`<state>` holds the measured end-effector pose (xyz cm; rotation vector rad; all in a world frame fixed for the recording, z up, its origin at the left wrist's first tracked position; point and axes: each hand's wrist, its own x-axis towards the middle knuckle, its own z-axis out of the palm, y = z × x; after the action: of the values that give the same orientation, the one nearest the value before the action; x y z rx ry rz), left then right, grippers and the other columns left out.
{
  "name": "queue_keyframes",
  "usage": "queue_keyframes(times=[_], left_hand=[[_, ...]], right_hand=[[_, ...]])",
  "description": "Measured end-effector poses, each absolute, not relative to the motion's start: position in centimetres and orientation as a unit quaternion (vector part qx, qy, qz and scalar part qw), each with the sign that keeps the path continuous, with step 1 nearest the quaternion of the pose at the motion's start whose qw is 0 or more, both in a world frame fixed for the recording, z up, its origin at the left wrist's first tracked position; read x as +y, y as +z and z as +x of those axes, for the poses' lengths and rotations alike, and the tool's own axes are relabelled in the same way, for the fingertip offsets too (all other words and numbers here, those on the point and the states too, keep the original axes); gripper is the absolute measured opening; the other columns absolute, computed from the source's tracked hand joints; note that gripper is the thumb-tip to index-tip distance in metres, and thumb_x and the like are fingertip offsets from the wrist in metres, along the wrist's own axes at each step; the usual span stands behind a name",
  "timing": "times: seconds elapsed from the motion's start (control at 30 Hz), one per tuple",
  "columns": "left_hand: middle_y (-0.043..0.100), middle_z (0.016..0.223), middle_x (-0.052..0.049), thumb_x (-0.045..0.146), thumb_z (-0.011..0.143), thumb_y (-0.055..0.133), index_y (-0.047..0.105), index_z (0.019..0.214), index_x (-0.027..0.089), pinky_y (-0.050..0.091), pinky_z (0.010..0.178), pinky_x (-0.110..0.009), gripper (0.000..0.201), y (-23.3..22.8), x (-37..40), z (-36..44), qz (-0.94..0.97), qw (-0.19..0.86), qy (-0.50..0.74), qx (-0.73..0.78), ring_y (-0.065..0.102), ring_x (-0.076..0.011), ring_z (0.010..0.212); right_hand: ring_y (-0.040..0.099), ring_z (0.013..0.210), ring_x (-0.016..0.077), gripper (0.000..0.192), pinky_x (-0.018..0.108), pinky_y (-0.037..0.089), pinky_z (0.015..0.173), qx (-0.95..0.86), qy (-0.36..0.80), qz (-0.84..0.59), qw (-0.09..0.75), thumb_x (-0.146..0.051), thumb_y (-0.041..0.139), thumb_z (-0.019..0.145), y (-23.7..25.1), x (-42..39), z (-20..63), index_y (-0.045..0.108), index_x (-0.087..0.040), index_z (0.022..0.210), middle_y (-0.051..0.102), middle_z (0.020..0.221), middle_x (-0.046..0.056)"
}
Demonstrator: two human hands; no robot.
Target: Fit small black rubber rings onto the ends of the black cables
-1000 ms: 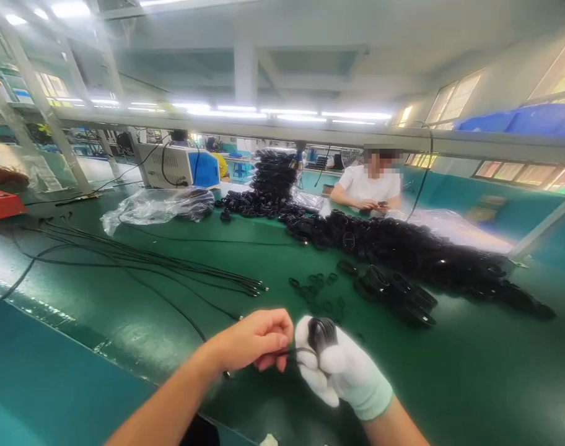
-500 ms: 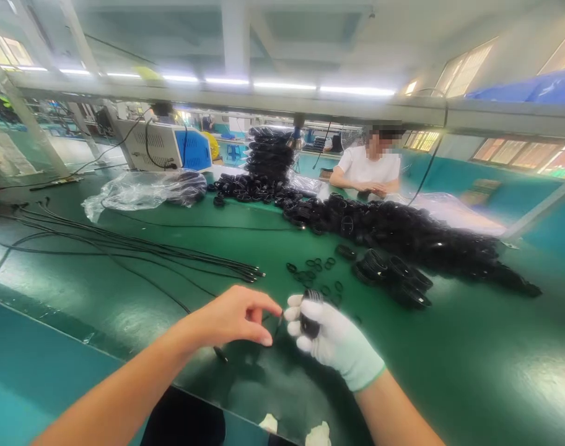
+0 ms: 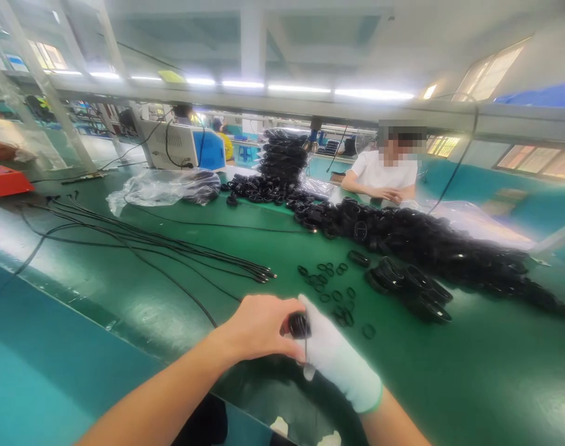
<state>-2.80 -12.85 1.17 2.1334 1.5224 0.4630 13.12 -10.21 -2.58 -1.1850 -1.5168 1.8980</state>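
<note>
Head view: the bare left hand [image 3: 259,326] and the white-gloved right hand [image 3: 326,353] meet low in the middle, just above the near edge of the glossy green tabletop [image 3: 450,371]; between them sits a small coiled bundle of black cable [image 3: 298,324], and both hands close on it, the left grip wrapped over it from the left with fingers curled, the right grip pressed against it from the right; a thin black strand hangs down from the bundle between the 2 hands; just beyond the hands, a scatter of small black rubber rings [image 3: 331,288] lies flat on the tabletop, apart from the bundle; to their right rests a short row of wound black cable coils [image 3: 406,285], and behind that a long heap of the same black coils [image 3: 431,238] runs toward the right; on the left, several loose straight black cables [image 3: 138,238] lie side by side, their tips pointing toward the rings; farther back lie a crumpled clear plastic bag [image 3: 157,189] and a white and blue machine box [image 3: 184,145]; a person in a white shirt [image 3: 387,176] sits at the far side of the tabletop.
</note>
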Motion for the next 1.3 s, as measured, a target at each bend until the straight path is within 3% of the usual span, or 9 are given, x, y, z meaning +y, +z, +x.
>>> queue_keyframes(times=[0.1, 0.27, 0.33, 0.43, 0.6, 0.8, 0.93, 1.13, 1.3], left_hand=[[0.068, 0.076, 0.000, 0.054, 0.053, 0.075, 0.066, 0.091, 0.025, 0.031, 0.052, -0.024, 0.048, 1.7, -12.0, -2.8, 0.790, 0.227, 0.098, 0.561, 0.059, -0.0205, 0.066], [0.069, 0.078, -0.002, 0.028, 0.071, 0.056, 0.065, 0.083, 0.019, 0.041, 0.050, -0.021, 0.018, 1.9, -9.9, -4.3, 0.748, 0.445, 0.001, 0.493, 0.059, -0.0151, 0.063], [0.069, 0.078, -0.001, 0.019, 0.073, 0.045, 0.065, 0.084, 0.019, 0.044, 0.050, -0.020, 0.023, 1.3, -9.8, -4.4, 0.727, 0.483, 0.029, 0.487, 0.057, -0.0123, 0.059], [0.068, 0.070, 0.000, 0.014, 0.070, 0.044, 0.064, 0.072, 0.018, 0.041, 0.045, -0.020, 0.021, 0.5, -10.7, -3.8, 0.725, 0.469, 0.047, 0.502, 0.053, -0.0104, 0.050], [0.064, 0.064, -0.001, 0.022, 0.074, 0.054, 0.060, 0.074, 0.015, 0.048, 0.050, -0.023, 0.009, 2.0, -12.4, -3.2, 0.600, 0.584, 0.229, 0.497, 0.057, -0.0109, 0.051], [0.065, 0.072, -0.003, 0.015, 0.070, 0.063, 0.057, 0.085, 0.012, 0.051, 0.064, -0.025, 0.016, 2.7, -12.7, -2.1, 0.474, 0.651, 0.414, 0.424, 0.060, -0.0112, 0.062], [0.064, 0.090, -0.003, 0.014, 0.075, 0.058, 0.058, 0.092, 0.015, 0.048, 0.080, -0.028, 0.017, 2.5, -12.9, -2.1, 0.514, 0.568, 0.472, 0.437, 0.061, -0.0145, 0.084], [0.063, 0.096, -0.003, 0.030, 0.084, 0.049, 0.059, 0.101, 0.022, 0.046, 0.077, -0.033, 0.021, 3.8, -14.4, -1.2, 0.643, 0.226, 0.371, 0.631, 0.060, -0.0195, 0.086], [0.063, 0.089, -0.010, 0.025, 0.084, 0.046, 0.062, 0.095, 0.015, 0.047, 0.066, -0.038, 0.022, 1.8, -14.4, 1.3, 0.664, 0.082, 0.126, 0.732, 0.063, -0.0274, 0.077]], right_hand=[[0.050, 0.041, 0.0053, 0.112, 0.019, 0.042, 0.035, -0.631, 0.585, -0.468, 0.202, -0.011, 0.071, 0.055, -2.4, -10.8, 13.1, 0.005, -0.020, 0.146, 0.062, 0.103, 0.011], [0.049, 0.042, 0.0054, 0.050, 0.019, 0.040, 0.035, -0.676, 0.534, -0.448, 0.240, -0.017, 0.060, 0.068, -2.4, -10.9, 13.4, 0.053, -0.022, 0.117, 0.062, 0.089, 0.004], [0.053, 0.047, 0.0074, 0.035, 0.018, 0.041, 0.035, -0.660, 0.560, -0.417, 0.277, -0.016, 0.063, 0.065, -2.4, -10.7, 13.8, 0.057, -0.021, 0.099, 0.060, 0.096, 0.005], [0.060, 0.051, 0.0112, 0.041, 0.022, 0.045, 0.036, -0.589, 0.709, -0.271, 0.278, -0.019, 0.072, 0.060, -2.6, -10.5, 14.8, 0.054, -0.022, 0.097, 0.055, 0.116, 0.008], [0.055, 0.040, 0.0117, 0.055, 0.018, 0.039, 0.035, -0.494, 0.818, -0.087, 0.282, -0.041, 0.074, 0.066, -3.2, -10.7, 15.6, 0.043, -0.025, 0.110, 0.066, 0.070, 0.002], [0.061, 0.048, 0.0123, 0.053, 0.018, 0.043, 0.040, -0.467, 0.829, -0.062, 0.303, -0.030, 0.069, 0.072, -3.5, -10.6, 15.2, 0.043, -0.022, 0.117, 0.069, 0.076, 0.006], [0.060, 0.048, 0.0123, 0.054, 0.020, 0.044, 0.043, -0.470, 0.816, -0.097, 0.323, -0.022, 0.064, 0.072, -2.9, -10.4, 15.4, 0.042, -0.020, 0.121, 0.068, 0.074, 0.005], [0.059, 0.048, 0.0128, 0.045, 0.027, 0.047, 0.048, -0.596, 0.671, -0.322, 0.302, -0.015, 0.061, 0.066, -2.3, -10.6, 14.0, 0.052, -0.021, 0.109, 0.064, 0.084, 0.002], [0.055, 0.106, 0.0265, 0.048, 0.042, 0.046, 0.090, -0.652, 0.474, -0.459, 0.373, -0.015, 0.060, 0.069, -3.1, -11.0, 12.9, 0.055, -0.023, 0.116, 0.056, 0.119, 0.009]])
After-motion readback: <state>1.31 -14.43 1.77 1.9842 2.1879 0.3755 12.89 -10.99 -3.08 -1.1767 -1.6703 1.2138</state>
